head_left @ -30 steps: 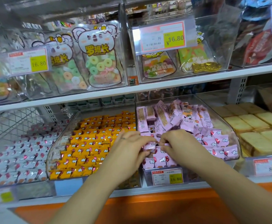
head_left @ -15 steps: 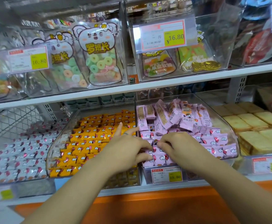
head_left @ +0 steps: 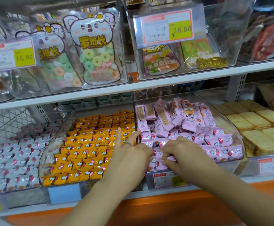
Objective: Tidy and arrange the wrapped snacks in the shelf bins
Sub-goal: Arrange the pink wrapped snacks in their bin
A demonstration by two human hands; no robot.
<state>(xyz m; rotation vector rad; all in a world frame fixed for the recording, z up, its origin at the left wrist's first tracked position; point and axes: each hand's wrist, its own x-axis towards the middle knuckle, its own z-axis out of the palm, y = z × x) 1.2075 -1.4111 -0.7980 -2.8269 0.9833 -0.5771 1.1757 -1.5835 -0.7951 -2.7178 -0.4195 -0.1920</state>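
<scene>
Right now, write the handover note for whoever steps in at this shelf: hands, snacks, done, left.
Left hand: thumb-side fingers curled onto the pink snacks at the front left of the clear bin; two outer fingers raised.
Right hand: pinches one of the pink snacks in the front row.
Done: orange snacks in the next bin to the left lie in neat rows; the front pink rows lie mostly flat.
Left: settle the front row under the hands, then straighten the back pile, which is jumbled, with some packets on end.
</scene>
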